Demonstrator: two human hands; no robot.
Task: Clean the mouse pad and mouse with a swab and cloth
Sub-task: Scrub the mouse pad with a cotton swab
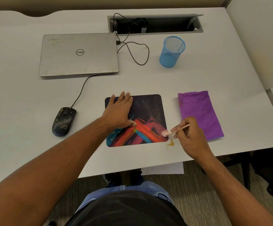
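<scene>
Left hand (119,110) flat, fingers straight, pressing the dark square mouse pad with red-orange streaks (146,118). Right hand (189,136) pinches a wooden swab with pink tip (175,131), tip touching the pad's 4 o'clock corner. Folded purple cloth (201,111) at 3 o'clock; speckled black corded mouse (63,122) at 9 o'clock on the white desk (26,95).

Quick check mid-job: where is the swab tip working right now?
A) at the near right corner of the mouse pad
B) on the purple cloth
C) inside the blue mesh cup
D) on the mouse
A: the right hand pinches the swab, whose pink tip sits on the near right corner of the mouse pad, while the left hand lies flat on the pad.
</scene>
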